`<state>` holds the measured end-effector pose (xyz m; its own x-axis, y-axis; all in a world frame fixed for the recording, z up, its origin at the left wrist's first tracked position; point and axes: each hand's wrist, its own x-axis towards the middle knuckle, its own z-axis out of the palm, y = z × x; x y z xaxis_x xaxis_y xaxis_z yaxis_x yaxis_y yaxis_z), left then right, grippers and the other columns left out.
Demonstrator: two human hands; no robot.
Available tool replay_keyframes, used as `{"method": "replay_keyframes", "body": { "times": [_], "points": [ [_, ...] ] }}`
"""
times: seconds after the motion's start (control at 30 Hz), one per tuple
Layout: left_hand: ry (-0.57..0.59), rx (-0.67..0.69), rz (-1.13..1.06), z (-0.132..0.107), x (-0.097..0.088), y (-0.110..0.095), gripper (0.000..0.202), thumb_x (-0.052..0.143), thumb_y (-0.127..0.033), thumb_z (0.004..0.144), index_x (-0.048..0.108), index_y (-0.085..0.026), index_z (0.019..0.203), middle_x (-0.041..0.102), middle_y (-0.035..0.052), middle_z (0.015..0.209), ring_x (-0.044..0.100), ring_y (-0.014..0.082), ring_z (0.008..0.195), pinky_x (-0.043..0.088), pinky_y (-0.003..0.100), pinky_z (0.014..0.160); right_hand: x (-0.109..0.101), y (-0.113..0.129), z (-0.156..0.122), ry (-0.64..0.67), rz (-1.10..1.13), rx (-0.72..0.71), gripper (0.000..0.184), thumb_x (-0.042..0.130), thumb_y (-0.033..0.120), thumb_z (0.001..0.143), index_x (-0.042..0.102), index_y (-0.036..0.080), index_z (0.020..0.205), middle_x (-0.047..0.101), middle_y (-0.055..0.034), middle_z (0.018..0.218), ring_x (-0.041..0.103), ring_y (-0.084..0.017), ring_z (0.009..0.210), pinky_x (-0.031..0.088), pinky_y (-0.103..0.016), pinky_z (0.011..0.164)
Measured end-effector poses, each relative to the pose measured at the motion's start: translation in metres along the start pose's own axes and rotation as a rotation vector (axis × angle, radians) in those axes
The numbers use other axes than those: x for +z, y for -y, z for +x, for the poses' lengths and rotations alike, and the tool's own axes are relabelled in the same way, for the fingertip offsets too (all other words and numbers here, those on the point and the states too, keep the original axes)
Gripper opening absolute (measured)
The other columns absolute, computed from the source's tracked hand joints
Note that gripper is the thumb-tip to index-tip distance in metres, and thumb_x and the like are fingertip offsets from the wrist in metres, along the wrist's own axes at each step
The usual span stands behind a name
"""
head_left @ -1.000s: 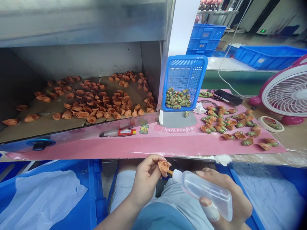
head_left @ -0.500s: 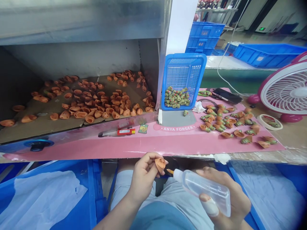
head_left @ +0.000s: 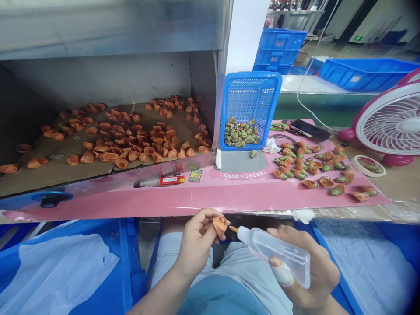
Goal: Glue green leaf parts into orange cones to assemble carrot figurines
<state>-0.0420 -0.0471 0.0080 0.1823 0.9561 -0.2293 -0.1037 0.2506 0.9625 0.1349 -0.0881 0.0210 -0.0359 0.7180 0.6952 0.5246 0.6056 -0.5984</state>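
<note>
My left hand (head_left: pixel 198 238) pinches a small orange cone-shaped piece (head_left: pixel 219 224) above my lap, its hollow side turned up. My right hand (head_left: pixel 306 258) is wrapped round a translucent squeeze bottle (head_left: pixel 277 251), which lies tilted with its thin orange tip pointing left, close beside the cone-shaped piece. I cannot tell whether the tip touches it. White tape covers a finger of the right hand. On the pink mat (head_left: pixel 197 199) to the right lie several orange pieces joined with green parts (head_left: pixel 300 164).
Many orange pieces (head_left: pixel 144 142) lie on cardboard inside a metal booth (head_left: pixel 108 26) at left. A blue basket (head_left: pixel 252 78) holds small green parts (head_left: pixel 241 133). A red glue tube (head_left: pixel 172 180), a phone (head_left: pixel 310 130), a tape roll (head_left: pixel 368 166) and a fan (head_left: pixel 393 120) are on the bench.
My right hand has brought the squeeze bottle slightly left, so its tip is nearer the orange cone-shaped piece. My left hand has barely moved and still holds that piece.
</note>
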Motion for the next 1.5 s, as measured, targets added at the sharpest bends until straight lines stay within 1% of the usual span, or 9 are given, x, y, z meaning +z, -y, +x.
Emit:
{"method": "replay_keyframes", "body": {
  "times": [0.2, 0.4, 0.67, 0.87, 1.0, 1.13, 1.27, 1.5],
  "points": [
    [0.000, 0.006, -0.002, -0.0005, -0.0009, 0.0017, 0.006, 0.049, -0.020, 0.077, 0.051, -0.016, 0.082, 0.062, 0.0040, 0.076, 0.052, 0.0095, 0.053, 0.039, 0.019, 0.047, -0.0001, 0.0014, 0.0021, -0.012, -0.014, -0.010, 0.027, 0.056, 0.019, 0.071, 0.052, 0.010, 0.097, 0.057, -0.0056, 0.081, 0.054, -0.016, 0.069, 0.043, -0.027, 0.062],
    [0.014, 0.010, 0.005, -0.0014, -0.0009, 0.0017, 0.007, 0.049, -0.021, 0.077, 0.050, -0.016, 0.081, 0.061, 0.0042, 0.076, 0.052, 0.0098, 0.053, 0.039, 0.020, 0.047, 0.0003, 0.0024, 0.0022, -0.039, -0.001, -0.004, 0.031, 0.055, 0.018, 0.071, 0.051, 0.011, 0.101, 0.057, -0.0056, 0.083, 0.054, -0.017, 0.071, 0.043, -0.029, 0.064],
    [0.020, 0.021, 0.034, -0.0015, 0.0014, 0.0010, 0.007, 0.047, -0.014, 0.075, 0.051, -0.016, 0.080, 0.059, 0.0009, 0.070, 0.051, 0.0096, 0.054, 0.039, 0.019, 0.047, 0.0033, -0.0006, -0.0005, -0.059, 0.033, -0.010, 0.036, 0.058, 0.016, 0.068, 0.052, 0.010, 0.103, 0.057, -0.0060, 0.085, 0.054, -0.018, 0.071, 0.043, -0.031, 0.065],
    [-0.001, 0.018, 0.029, -0.0018, 0.0001, 0.0006, 0.006, 0.049, -0.018, 0.076, 0.050, -0.016, 0.081, 0.061, 0.0029, 0.073, 0.051, 0.0100, 0.053, 0.039, 0.020, 0.047, 0.0033, 0.0006, 0.0024, -0.064, 0.033, -0.011, 0.034, 0.057, 0.016, 0.068, 0.052, 0.009, 0.102, 0.057, -0.0052, 0.084, 0.054, -0.017, 0.070, 0.043, -0.029, 0.064],
    [-0.002, 0.012, 0.009, -0.0020, 0.0001, -0.0016, 0.006, 0.048, -0.021, 0.078, 0.050, -0.016, 0.081, 0.062, 0.0039, 0.076, 0.052, 0.0098, 0.053, 0.039, 0.020, 0.048, 0.0012, 0.0009, 0.0005, -0.035, 0.046, -0.013, 0.036, 0.058, 0.015, 0.067, 0.052, 0.008, 0.101, 0.056, -0.0058, 0.084, 0.054, -0.017, 0.070, 0.043, -0.028, 0.060],
    [-0.002, 0.005, 0.003, -0.0018, 0.0003, -0.0031, 0.006, 0.049, -0.022, 0.077, 0.051, -0.016, 0.079, 0.062, 0.0042, 0.076, 0.052, 0.0099, 0.053, 0.039, 0.020, 0.049, -0.0001, 0.0028, -0.0007, -0.031, 0.021, -0.019, 0.034, 0.057, 0.017, 0.068, 0.052, 0.009, 0.100, 0.057, -0.0072, 0.084, 0.054, -0.018, 0.071, 0.043, -0.030, 0.061],
    [0.004, 0.018, -0.003, -0.0015, 0.0007, -0.0011, 0.006, 0.049, -0.018, 0.076, 0.050, -0.016, 0.081, 0.062, 0.0043, 0.076, 0.052, 0.0102, 0.055, 0.039, 0.020, 0.050, 0.0030, 0.0052, 0.0020, -0.013, -0.010, -0.010, 0.030, 0.056, 0.021, 0.070, 0.051, 0.011, 0.098, 0.058, -0.0073, 0.079, 0.055, -0.019, 0.067, 0.044, -0.031, 0.060],
    [0.001, 0.014, -0.012, -0.0023, -0.0006, -0.0001, 0.006, 0.047, -0.015, 0.076, 0.050, -0.016, 0.081, 0.062, 0.0037, 0.076, 0.052, 0.0098, 0.055, 0.039, 0.020, 0.050, 0.0048, 0.0065, 0.0075, 0.003, -0.020, 0.007, 0.025, 0.054, 0.021, 0.070, 0.052, 0.012, 0.094, 0.058, -0.0058, 0.076, 0.056, -0.016, 0.063, 0.046, -0.028, 0.057]
  ]
}}
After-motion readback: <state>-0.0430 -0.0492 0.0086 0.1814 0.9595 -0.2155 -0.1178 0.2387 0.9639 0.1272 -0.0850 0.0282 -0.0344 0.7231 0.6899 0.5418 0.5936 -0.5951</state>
